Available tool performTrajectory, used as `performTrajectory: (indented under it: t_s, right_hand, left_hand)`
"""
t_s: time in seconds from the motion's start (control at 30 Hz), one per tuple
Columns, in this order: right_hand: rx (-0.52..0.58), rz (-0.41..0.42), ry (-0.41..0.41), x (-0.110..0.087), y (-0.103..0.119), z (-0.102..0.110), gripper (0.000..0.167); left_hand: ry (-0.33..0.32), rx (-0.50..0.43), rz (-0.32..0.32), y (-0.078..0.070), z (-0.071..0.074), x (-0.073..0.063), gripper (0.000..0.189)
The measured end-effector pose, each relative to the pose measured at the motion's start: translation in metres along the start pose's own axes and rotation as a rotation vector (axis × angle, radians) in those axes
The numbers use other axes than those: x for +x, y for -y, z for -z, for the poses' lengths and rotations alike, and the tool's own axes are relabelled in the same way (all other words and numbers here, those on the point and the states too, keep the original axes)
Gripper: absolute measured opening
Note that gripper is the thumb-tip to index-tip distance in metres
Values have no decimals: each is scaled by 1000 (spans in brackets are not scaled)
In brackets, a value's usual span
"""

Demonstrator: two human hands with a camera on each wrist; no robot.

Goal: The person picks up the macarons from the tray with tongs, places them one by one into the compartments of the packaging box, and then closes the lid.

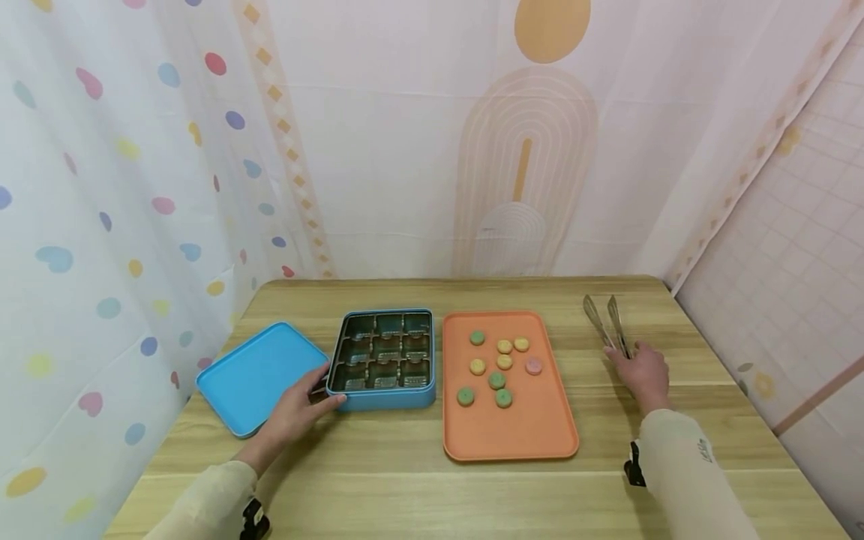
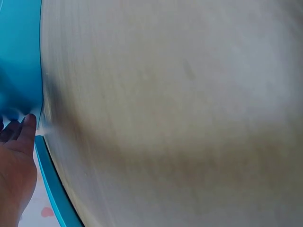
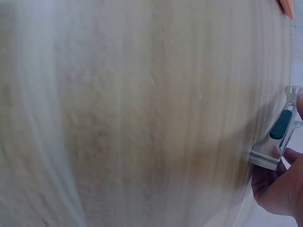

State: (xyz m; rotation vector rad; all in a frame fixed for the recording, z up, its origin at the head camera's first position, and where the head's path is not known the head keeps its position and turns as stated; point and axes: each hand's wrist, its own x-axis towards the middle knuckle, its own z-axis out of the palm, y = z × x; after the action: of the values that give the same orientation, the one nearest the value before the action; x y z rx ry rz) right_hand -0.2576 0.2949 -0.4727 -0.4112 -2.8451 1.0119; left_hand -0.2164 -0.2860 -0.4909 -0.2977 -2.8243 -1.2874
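At the front left corner of a blue square box (image 1: 391,400), my left hand (image 1: 297,409) grips with the thumb along the front wall and the fingers at the left side. A dark divided insert (image 1: 386,349) with several bare compartments sits inside the box. In the left wrist view, the thumb and fingers of this hand (image 2: 19,172) meet the blue wall. My right hand (image 1: 643,375) holds metal tongs (image 1: 616,319) near their joined end, their two arms spread and pointing away. The right wrist view shows a dark green pad on the tongs (image 3: 267,153).
Right of the box lies an orange tray (image 1: 506,442) bearing several small round cookies: green (image 1: 477,337), yellow (image 1: 504,346) and one pink (image 1: 533,366). A blue lid (image 1: 263,379) lies left of the box. Behind the wooden table (image 1: 378,480) hangs a patterned curtain (image 1: 378,150).
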Motion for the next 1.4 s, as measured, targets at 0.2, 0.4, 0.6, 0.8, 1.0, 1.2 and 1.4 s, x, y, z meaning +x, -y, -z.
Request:
performTrajectory:
  t_s: [0.2,0.4,0.6,0.8,1.0,1.2,1.4]
  right_hand:
    - [8,-3,-31,-1,-3,-5,66]
    - [-18,25,-54,0,-5,-6,50]
    - [-48,51,-52,-2,-4,-1,43]
    - [-50,56,-35,-1,-5,4,32]
    - [-54,163,-47,7,-3,10,35]
    - [17,238,68,9,12,19,44]
    - [101,289,160,8,28,20,47]
  left_hand:
    - [-1,-16,10,1,-1,0,81]
    - [-3,-24,11,1,-1,0,81]
    - [-11,-46,1,0,-2,-2,79]
    - [-10,-48,14,-1,-2,-3,80]
    - [-5,-72,22,-1,-3,-2,80]
    - [0,-81,23,-1,-3,-3,81]
    - [3,-81,25,-2,-2,-2,81]
